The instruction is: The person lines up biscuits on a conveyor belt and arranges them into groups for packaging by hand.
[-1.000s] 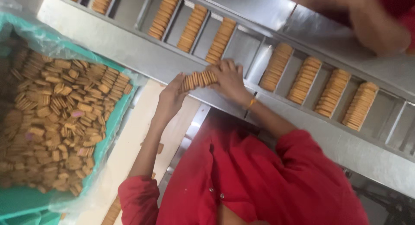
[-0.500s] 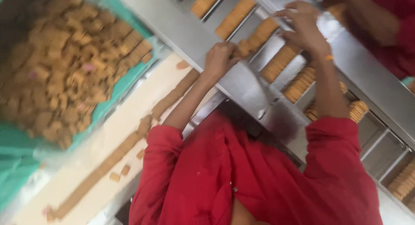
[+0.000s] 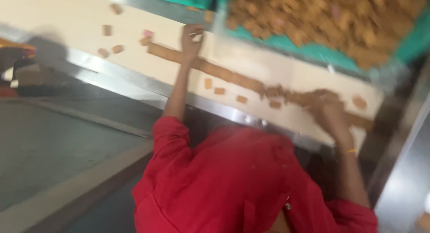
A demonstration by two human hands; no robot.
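Two hands work a long row of biscuits on the cream belt. Left hand rests curled on the row's left end; right hand, blurred, covers its right end, grip unclear. Loose biscuits lie scattered far left.

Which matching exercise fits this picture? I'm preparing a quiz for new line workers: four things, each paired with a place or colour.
Things:
1. left hand
2. right hand
3. heap of loose biscuits
4. sleeve

Places or colours:
A. red
B. in the teal-lined bin at the top right
C. on the right end of the biscuit row, blurred
D. on the left end of the biscuit row, on the cream belt

Pairs: 1-D, 2-C, 3-B, 4-A
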